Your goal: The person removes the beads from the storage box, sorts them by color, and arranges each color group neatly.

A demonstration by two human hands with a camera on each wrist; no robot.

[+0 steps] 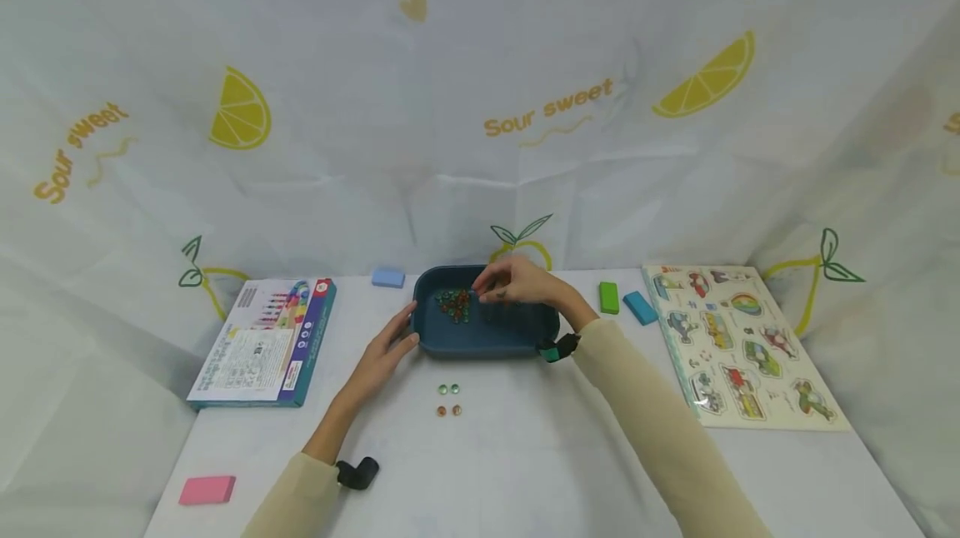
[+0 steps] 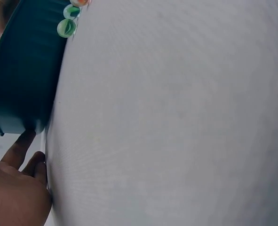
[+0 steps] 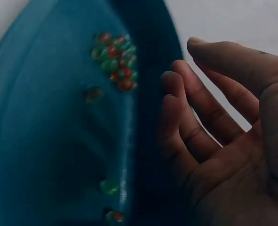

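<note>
Across the white worktop (image 1: 525, 455), draped in pale cloth, things lie well apart, and behind it hangs a white curtain (image 1: 480, 105) printed with lemon slices and the words "Sour sweet". At the centre, toward 12 o'clock, sits one dark blue tray (image 1: 487, 336) with a heap of small red and green glass marbles (image 1: 455, 303) in its far left part. Four loose marbles (image 1: 448, 400) lie on the worktop just at 6 o'clock of the tray: two green ones above two orange ones.

At 9 o'clock lies one boxed game (image 1: 262, 344), flat. At 3 o'clock lies one wooden peg puzzle board (image 1: 738, 342) with vehicle pictures. Four small blocks are scattered: a light blue block (image 1: 387, 277) at 11 o'clock of the tray, a green block (image 1: 608, 297) and a teal block (image 1: 640, 307) side by side between tray and puzzle, and a pink block (image 1: 207, 490) at the near left edge.

The left hand (image 1: 390, 344) rests with straight fingers against the tray's left wall. The right hand (image 1: 517, 281) hovers over the tray beside the heap, fingers loosely bent; the right wrist view shows the palm empty.
</note>
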